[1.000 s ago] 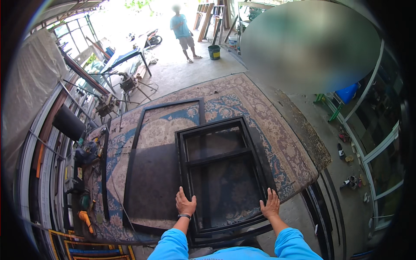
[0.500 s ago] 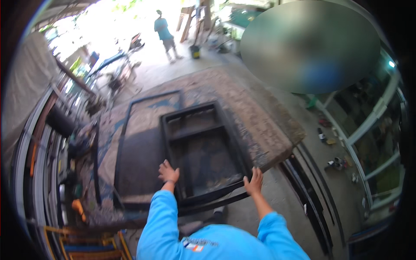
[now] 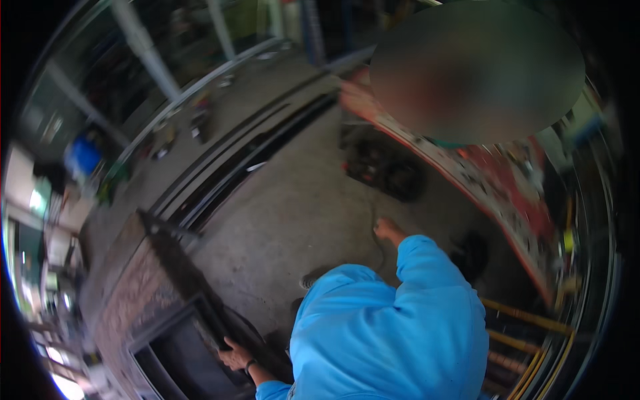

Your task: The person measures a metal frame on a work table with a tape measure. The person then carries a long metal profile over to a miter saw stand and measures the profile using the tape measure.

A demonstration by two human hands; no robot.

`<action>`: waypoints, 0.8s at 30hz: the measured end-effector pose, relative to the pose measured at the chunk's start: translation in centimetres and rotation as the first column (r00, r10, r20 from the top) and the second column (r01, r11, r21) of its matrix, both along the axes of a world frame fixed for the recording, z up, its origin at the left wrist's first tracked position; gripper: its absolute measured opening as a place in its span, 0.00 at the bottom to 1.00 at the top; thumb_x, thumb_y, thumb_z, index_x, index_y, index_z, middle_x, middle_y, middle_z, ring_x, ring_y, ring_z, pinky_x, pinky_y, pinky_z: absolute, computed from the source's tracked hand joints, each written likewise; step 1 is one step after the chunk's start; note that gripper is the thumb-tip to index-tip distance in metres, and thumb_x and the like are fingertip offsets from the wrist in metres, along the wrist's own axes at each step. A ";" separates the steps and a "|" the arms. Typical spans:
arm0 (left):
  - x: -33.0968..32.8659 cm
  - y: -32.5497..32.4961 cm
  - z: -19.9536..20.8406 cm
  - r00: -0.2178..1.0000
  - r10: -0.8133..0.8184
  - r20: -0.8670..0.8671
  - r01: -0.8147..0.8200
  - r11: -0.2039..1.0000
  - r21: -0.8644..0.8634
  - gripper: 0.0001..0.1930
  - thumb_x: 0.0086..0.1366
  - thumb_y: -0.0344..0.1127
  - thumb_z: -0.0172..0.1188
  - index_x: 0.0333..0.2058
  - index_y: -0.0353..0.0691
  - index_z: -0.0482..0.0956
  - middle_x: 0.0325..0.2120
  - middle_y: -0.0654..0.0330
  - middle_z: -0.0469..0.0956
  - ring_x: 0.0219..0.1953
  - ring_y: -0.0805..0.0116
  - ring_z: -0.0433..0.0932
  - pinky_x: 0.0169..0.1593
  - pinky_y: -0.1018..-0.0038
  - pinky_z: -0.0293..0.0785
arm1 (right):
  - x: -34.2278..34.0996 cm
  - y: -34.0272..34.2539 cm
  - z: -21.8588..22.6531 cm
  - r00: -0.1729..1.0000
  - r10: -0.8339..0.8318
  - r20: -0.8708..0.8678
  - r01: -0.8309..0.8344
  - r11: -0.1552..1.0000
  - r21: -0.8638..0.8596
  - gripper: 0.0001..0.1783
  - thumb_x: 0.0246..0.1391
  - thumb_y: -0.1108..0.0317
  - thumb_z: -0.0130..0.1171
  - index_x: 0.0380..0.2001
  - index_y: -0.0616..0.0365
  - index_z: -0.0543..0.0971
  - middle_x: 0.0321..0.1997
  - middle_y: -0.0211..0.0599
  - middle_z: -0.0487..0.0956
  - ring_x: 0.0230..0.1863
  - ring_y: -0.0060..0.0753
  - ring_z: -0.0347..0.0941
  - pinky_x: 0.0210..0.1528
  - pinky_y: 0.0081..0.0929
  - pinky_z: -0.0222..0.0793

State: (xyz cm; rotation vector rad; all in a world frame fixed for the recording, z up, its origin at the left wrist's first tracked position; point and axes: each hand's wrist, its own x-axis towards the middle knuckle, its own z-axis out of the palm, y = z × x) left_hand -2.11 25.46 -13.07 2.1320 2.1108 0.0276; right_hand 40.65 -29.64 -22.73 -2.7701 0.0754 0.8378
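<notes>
Black frame (image 3: 211, 325) partly beyond the lower edge

At lower left the frame (image 3: 167, 324) lies on the carpet-topped table (image 3: 133, 283), with the left hand (image 3: 236, 357) on its edge nearest the person. Farther off, long bars (image 3: 263, 145) lie side by side on the floor (image 3: 293, 220), past the table's corner; shoes (image 3: 199, 125) are scattered between them and the glass doors (image 3: 190, 40) at upper left. The right hand (image 3: 386, 229) is over the floor, right of centre. Beyond it a machine (image 3: 390, 172) sits beside the workbench (image 3: 460, 172) at right, and open frames (image 3: 523, 319) are at lower right
</notes>
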 end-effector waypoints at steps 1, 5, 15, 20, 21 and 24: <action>0.0 -0.2 -0.3 1.000 0.014 -0.001 -0.014 0.998 0.060 0.41 0.64 0.73 0.47 0.61 0.43 0.69 0.56 0.54 0.75 0.58 0.51 0.72 0.56 0.51 0.65 | -1.2 -2.6 0.3 0.994 0.003 0.111 -0.015 0.994 0.108 0.21 0.54 0.56 0.61 0.44 0.61 0.83 0.50 0.53 0.81 0.54 0.57 0.77 0.55 0.49 0.73; -0.5 -0.1 -0.6 0.998 0.055 -0.038 -0.052 0.996 0.077 0.41 0.65 0.74 0.44 0.61 0.43 0.69 0.58 0.55 0.72 0.60 0.53 0.69 0.55 0.49 0.64 | -10.2 -6.9 0.1 0.927 -0.320 0.197 0.294 0.944 0.151 0.20 0.54 0.54 0.60 0.42 0.57 0.83 0.45 0.49 0.84 0.48 0.56 0.79 0.50 0.47 0.74; -3.4 1.8 -1.3 0.992 -0.101 0.073 0.103 0.994 -0.027 0.53 0.60 0.78 0.48 0.67 0.35 0.62 0.68 0.44 0.61 0.69 0.47 0.60 0.65 0.44 0.58 | -21.4 -13.9 0.8 0.921 0.231 -0.313 -0.233 0.972 0.032 0.27 0.58 0.55 0.59 0.56 0.59 0.78 0.58 0.55 0.78 0.60 0.57 0.73 0.61 0.46 0.69; -5.3 3.5 -0.9 0.850 -0.190 0.492 0.247 0.968 -0.053 0.49 0.61 0.69 0.58 0.64 0.29 0.64 0.64 0.39 0.64 0.66 0.43 0.63 0.65 0.52 0.60 | -22.4 -15.9 2.0 0.986 0.029 -0.167 0.013 0.969 0.245 0.31 0.54 0.49 0.64 0.53 0.61 0.78 0.54 0.54 0.80 0.57 0.52 0.76 0.58 0.43 0.71; -5.2 2.7 -1.0 0.951 -0.152 0.271 0.130 0.987 0.095 0.47 0.62 0.66 0.60 0.63 0.28 0.65 0.62 0.38 0.66 0.64 0.42 0.65 0.64 0.53 0.62 | -22.1 -16.6 2.3 0.984 -0.004 -0.178 0.051 0.964 0.260 0.31 0.53 0.49 0.65 0.53 0.61 0.78 0.54 0.54 0.80 0.58 0.52 0.75 0.59 0.43 0.71; -4.0 -4.4 -3.2 0.862 -0.484 0.152 0.291 0.717 0.634 0.34 0.63 0.56 0.64 0.56 0.33 0.70 0.52 0.43 0.73 0.55 0.41 0.71 0.58 0.48 0.66 | -20.1 -19.1 4.2 0.998 0.062 -0.025 -0.055 0.977 0.204 0.30 0.54 0.49 0.65 0.53 0.60 0.78 0.54 0.53 0.80 0.57 0.52 0.76 0.58 0.43 0.71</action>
